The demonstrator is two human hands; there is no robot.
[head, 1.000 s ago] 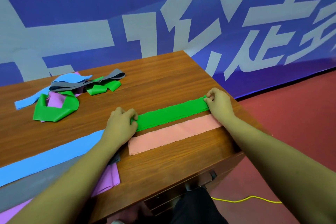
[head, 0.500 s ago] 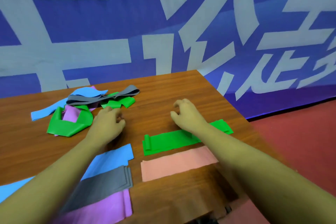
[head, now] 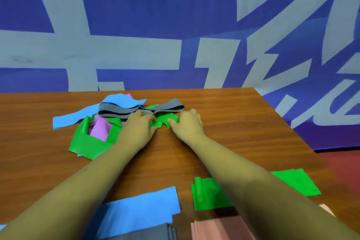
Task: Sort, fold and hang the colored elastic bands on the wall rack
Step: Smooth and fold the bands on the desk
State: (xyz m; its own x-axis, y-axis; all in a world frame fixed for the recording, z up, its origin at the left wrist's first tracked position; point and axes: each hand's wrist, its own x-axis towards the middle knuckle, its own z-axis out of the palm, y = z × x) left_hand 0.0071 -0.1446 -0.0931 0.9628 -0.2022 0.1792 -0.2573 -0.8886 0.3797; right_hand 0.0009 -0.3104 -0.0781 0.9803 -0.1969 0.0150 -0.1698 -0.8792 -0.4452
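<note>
- Bench: brown wood-grain top that fills the lower half of the view. It is the reference for all positions below.
- Left hand: over the middle of the bench, back of the hand up. Its fingers are curled down and grip one end of the crumpled green band.
- Right hand: just beside the left hand, also over the middle of the bench. Its thumb and curled fingers pinch the other end of the same band.
- Crumpled green band: bunched between the two hands and touching the bench top.
- Gray band: a flattened loop toward the far edge of the bench, just behind both hands.
- Blue band: a loose strip at the far left of the bench, partly under the gray band.
- Purple band: left of centre on the bench, partly covered by the green loop, which lies open around it.
- Folded blue band, folded gray band and folded pink band: flat along the near edge of the bench, partly hidden by the forearms.
- Folded green band: flat at the near right of the bench, crossed by the right forearm, with one end rolled.
- Banner: blue with large pale characters, upright behind the far edge of the bench.
- Floor: red, beyond the right edge of the bench.
</note>
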